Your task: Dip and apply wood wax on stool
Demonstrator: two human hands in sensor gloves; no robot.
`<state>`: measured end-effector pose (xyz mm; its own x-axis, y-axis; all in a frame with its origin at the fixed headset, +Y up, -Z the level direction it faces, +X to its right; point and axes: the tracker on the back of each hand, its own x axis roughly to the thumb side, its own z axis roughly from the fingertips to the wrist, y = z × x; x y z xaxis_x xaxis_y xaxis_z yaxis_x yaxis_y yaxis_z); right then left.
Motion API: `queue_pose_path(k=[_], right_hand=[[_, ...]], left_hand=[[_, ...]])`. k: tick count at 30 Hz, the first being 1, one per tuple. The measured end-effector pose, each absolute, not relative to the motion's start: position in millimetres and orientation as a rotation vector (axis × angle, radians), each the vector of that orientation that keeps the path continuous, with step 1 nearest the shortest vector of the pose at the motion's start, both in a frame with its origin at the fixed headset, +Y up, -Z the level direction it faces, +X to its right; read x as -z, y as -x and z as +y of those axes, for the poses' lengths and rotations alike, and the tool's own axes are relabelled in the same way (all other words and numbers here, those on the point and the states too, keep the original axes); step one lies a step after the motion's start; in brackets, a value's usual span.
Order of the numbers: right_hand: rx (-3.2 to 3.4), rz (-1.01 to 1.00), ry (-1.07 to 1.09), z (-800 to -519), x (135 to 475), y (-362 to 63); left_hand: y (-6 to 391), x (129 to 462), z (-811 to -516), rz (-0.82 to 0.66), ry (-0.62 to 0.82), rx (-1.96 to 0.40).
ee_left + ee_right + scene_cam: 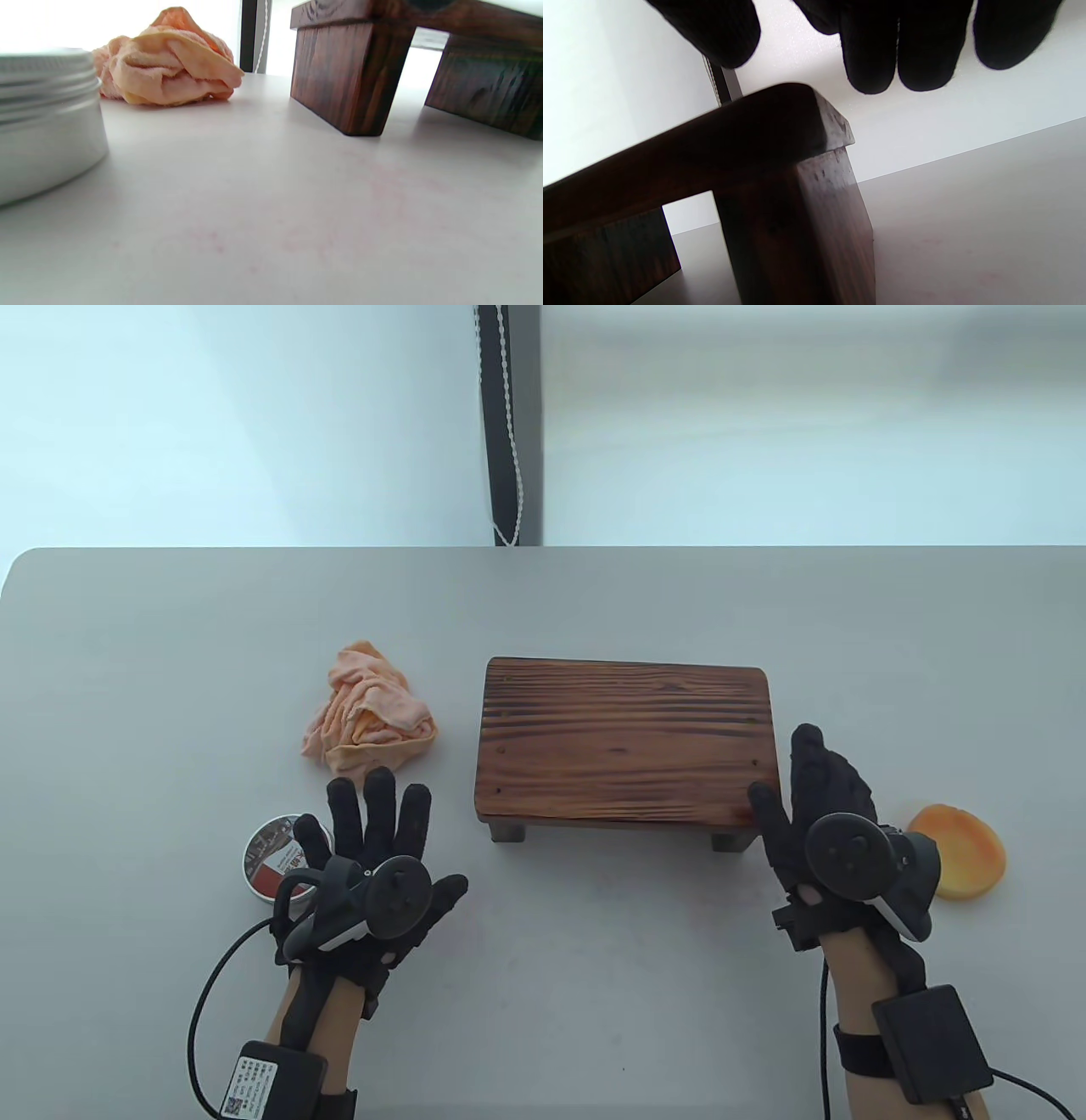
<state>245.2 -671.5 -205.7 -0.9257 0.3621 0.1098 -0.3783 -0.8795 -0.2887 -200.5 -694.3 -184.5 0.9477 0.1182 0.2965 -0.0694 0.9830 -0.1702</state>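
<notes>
The dark wooden stool stands mid-table. A round metal wax tin with its labelled lid on sits at the front left. It also shows in the left wrist view. My left hand is open with fingers spread, just right of the tin, holding nothing. My right hand is open at the stool's front right corner. In the right wrist view its fingertips hang above that corner, with a gap showing. A round orange sponge lies right of the right hand.
A crumpled orange cloth lies left of the stool, behind the tin; it also shows in the left wrist view. The grey table has rounded far corners. A dark post stands beyond the far edge.
</notes>
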Motion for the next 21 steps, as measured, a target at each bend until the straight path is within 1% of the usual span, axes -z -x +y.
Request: queue_pose_path(k=[2, 4, 6, 8, 11, 14, 15, 17, 21], right_hand=[[-2.668, -0.383, -0.059, -675.8, 204.3, -252.3], [-2.621, -0.35, -0.051, -678.4, 204.7, -258.3], [-2.586, -0.341, -0.038, -679.9, 205.0, -264.2], [-2.581, -0.341, -0.035, -679.6, 205.2, -268.3], [-2.588, -0.359, -0.031, -679.3, 204.8, -272.0], [-2.595, -0.338, -0.023, -680.4, 204.5, -273.3], [-2.591, -0.331, -0.023, -681.2, 204.7, -273.4], [-2.591, -0.324, -0.026, -681.6, 204.8, -272.9], [-2.583, -0.316, -0.037, -682.2, 205.2, -271.4]], left_hand=[[209.6, 187.9, -677.8, -0.291, 0.061, -0.138], [218.4, 199.2, -661.3, -0.267, 0.038, -0.152], [227.0, 219.8, -638.1, -0.226, 0.097, -0.14], [230.9, 240.5, -621.6, -0.233, 0.163, -0.145], [231.2, 277.1, -610.9, -0.202, 0.266, -0.106], [225.7, 312.9, -620.4, -0.15, 0.361, -0.027], [223.5, 326.5, -628.9, -0.119, 0.427, -0.011], [220.0, 344.4, -644.5, -0.067, 0.538, 0.013], [220.8, 369.7, -671.6, -0.001, 0.639, -0.01]])
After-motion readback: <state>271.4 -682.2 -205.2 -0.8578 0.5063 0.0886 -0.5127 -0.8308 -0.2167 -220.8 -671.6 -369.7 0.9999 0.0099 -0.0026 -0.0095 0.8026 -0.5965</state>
